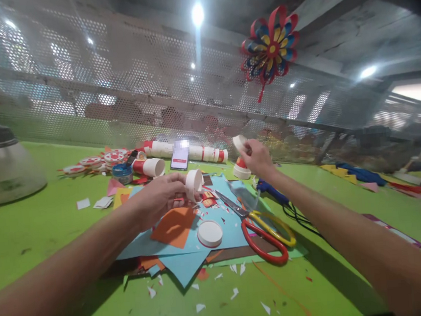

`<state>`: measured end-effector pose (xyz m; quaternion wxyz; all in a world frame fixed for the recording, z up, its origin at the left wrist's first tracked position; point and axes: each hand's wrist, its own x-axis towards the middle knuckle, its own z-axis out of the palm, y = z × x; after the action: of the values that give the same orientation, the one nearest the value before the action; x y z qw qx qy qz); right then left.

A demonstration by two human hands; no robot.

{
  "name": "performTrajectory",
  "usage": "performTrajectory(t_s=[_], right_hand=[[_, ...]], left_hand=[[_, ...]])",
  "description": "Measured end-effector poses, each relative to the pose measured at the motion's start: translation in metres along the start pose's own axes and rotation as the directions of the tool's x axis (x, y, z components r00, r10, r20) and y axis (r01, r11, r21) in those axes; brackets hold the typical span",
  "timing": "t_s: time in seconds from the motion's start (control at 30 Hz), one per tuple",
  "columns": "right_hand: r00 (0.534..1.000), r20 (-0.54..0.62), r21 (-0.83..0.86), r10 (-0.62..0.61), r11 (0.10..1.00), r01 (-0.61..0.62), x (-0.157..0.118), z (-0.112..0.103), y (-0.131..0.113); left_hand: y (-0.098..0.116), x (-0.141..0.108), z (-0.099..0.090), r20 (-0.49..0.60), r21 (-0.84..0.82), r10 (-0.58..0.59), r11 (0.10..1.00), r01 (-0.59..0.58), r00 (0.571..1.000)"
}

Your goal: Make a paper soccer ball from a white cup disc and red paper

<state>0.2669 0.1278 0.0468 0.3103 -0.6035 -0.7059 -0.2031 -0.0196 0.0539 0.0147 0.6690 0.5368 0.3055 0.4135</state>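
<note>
My left hand is closed on a short white ring, tilted on its side above the blue paper. Farther right and higher, my right hand pinches another white ring, just above a small red and white cylinder. A round white lid lies on the paper between my arms. Beside it are large scissors with one red and one yellow handle, their blades apart. An orange paper piece lies under my left hand.
A phone leans against a long red and white tube. A blue glue gun with a black cable lies near my right forearm. Blue jar, red and white tube and dotted discs stand left. A paper flower hangs above.
</note>
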Motion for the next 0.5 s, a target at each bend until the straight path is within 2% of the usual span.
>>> performTrajectory(t_s=[0.13,0.23,0.33,0.5], right_hand=[[0.974,-0.014,0.299,-0.227,0.928,0.22,-0.055,-0.013,-0.066],[0.946,-0.046,0.424,-0.32,0.852,0.309,-0.088,-0.014,-0.098],[0.91,-0.057,0.474,-0.412,0.791,0.387,-0.099,-0.013,-0.107],[0.865,-0.04,0.469,-0.5,0.755,0.458,-0.097,-0.014,-0.103]], left_hand=[[-0.003,0.0,0.007,-0.04,-0.01,0.011,1.0,-0.011,0.999],[-0.006,0.0,0.01,-0.044,-0.006,0.041,0.999,-0.041,0.998],[-0.006,-0.001,0.013,-0.036,-0.003,0.065,0.998,-0.066,0.997],[-0.005,-0.004,0.012,0.039,-0.024,0.077,0.997,-0.076,0.996]])
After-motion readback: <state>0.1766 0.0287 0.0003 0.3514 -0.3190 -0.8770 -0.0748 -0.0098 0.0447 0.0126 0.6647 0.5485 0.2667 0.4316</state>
